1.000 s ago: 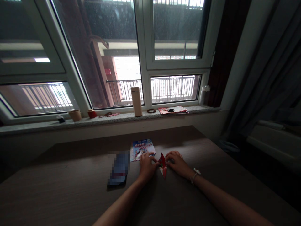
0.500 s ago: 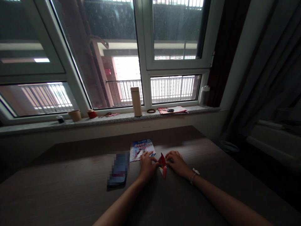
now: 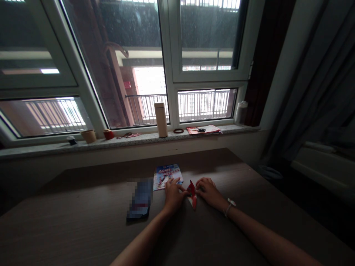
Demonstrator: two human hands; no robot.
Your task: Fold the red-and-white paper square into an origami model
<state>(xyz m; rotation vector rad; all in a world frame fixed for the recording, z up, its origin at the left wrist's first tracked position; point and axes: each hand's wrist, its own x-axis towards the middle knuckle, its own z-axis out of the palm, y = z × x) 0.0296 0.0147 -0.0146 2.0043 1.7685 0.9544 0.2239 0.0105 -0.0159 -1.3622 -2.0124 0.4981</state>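
A small folded paper (image 3: 192, 195), red and white with pointed ends, lies on the dark wooden table (image 3: 83, 207) between my hands. My left hand (image 3: 174, 195) pinches its left edge with the thumb and index finger, while the other fingers rest over the lower part of a colourful printed leaflet (image 3: 165, 174). On the opposite side, the curled fingers of my right hand (image 3: 209, 192) hold the paper's right edge. A bracelet (image 3: 230, 206) circles the right wrist.
Left of my left hand lies a dark phone-like object (image 3: 140, 199), partly pixelated. Along the windowsill (image 3: 119, 142) stand a beige flask (image 3: 161, 120), a paper cup (image 3: 88, 136), a red spool-like item (image 3: 108, 134), a clear bottle (image 3: 241, 112), and scissors (image 3: 201, 130) on red papers (image 3: 212, 129).
The paper's near flap lies flatter and closer together than before. Both hands have stayed almost in place.
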